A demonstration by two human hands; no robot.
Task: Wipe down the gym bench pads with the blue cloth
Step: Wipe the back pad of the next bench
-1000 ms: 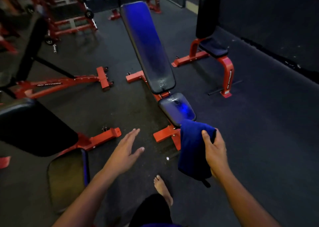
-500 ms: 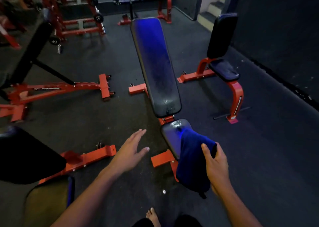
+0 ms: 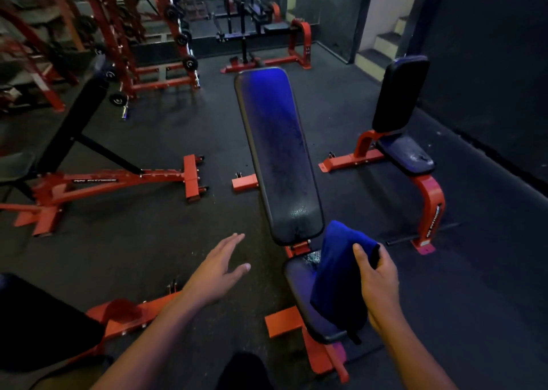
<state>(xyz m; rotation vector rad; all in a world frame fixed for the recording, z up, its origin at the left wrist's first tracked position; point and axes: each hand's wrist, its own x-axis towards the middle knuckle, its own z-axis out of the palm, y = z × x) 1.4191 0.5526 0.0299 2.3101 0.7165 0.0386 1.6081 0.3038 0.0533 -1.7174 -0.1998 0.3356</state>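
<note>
- You stand in a dim gym room with a dark rubber floor (image 3: 148, 241) and a dark wall (image 3: 489, 48) on your right; pale steps (image 3: 382, 42) show at the far right corner.
- Red weight racks (image 3: 124, 39) fill the far left, with a red-framed machine (image 3: 267, 33) behind the middle.
- Straight ahead lies the bench on its red frame; its long back pad (image 3: 278, 152) runs away from you, with a blue glow at the far end and droplets near the close end.
- An inclined bench (image 3: 89, 140) sits to your left, an upright seat (image 3: 400, 122) with a red frame to your right.
- The short seat pad (image 3: 299, 294) is just below your right hand.
- The blue cloth (image 3: 335, 271) hangs over the seat pad.
- Your right hand (image 3: 379, 283) grips the cloth's top edge, fingers curled round it.
- Your left hand (image 3: 216, 271) hovers over the floor, fingers straight, holding nothing.
</note>
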